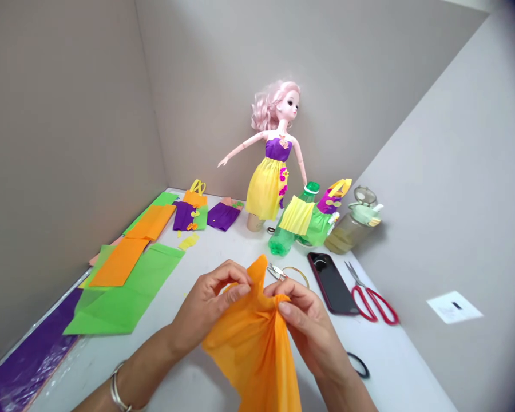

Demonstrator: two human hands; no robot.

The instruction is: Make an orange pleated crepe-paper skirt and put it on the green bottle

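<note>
My left hand [210,303] and my right hand [306,323] both pinch a sheet of orange crepe paper [253,349]. The sheet's top end is gathered into tight pleats between my fingers, and the rest hangs down towards me. Just past my fingertips lie small metal snips [277,272] and a thin gold ring [298,274]. Farther back, a pink-haired doll [274,149] stands in a purple and yellow paper dress.
A black phone [331,283] and red-handled scissors [369,300] lie to the right, beside a black hair tie [358,364]. Behind them stand a green bottle [294,223] and a tumbler [354,226]. Paper sheets and paper garments [120,260] cover the left side. Grey walls enclose the table [86,366].
</note>
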